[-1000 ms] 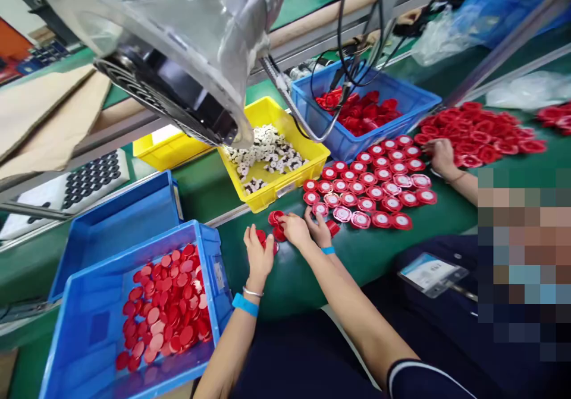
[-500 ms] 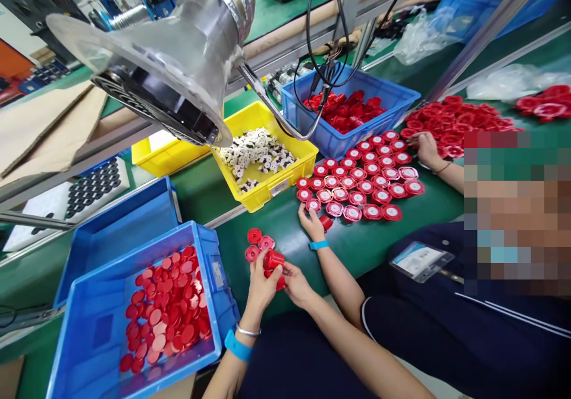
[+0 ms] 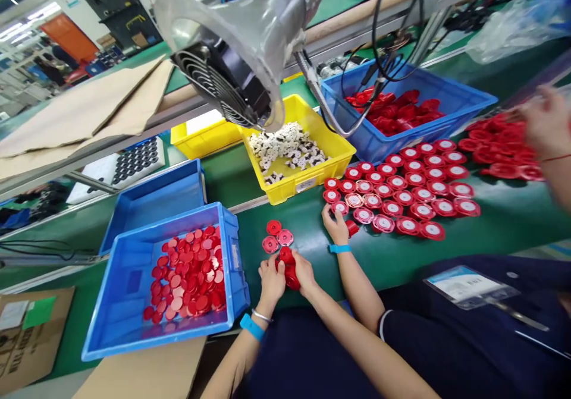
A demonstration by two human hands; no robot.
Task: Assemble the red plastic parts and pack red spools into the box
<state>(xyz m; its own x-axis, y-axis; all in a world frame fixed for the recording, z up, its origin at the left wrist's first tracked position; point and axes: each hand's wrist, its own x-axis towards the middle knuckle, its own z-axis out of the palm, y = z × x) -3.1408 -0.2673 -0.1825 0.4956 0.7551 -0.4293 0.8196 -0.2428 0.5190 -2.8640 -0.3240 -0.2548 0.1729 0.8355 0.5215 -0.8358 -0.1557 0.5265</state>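
Note:
My left hand (image 3: 272, 281) and my right hand (image 3: 304, 273) are closed round a pair of red plastic parts (image 3: 289, 268), held close together low over the green table. In the earlier picture these parts look like small flanged cups; now the fingers hide much of them. Just beyond my fingertips lie three round red pieces with central holes (image 3: 285, 238). To the left, a blue bin (image 3: 103, 310) holds many flat red discs (image 3: 190, 274).
A co-worker's hand (image 3: 335, 225) touches rows of red parts with white centres (image 3: 404, 197); the other reaches over a red pile (image 3: 504, 146). A yellow bin (image 3: 307, 186) of small white-and-black pieces and a blue bin of red parts (image 3: 455, 113) stand behind. A fume hood (image 3: 250, 48) hangs overhead.
The view has swung left, so things appear further right. My hands have turned the red parts and drawn closer round them. The co-worker's far hand has moved off to the right.

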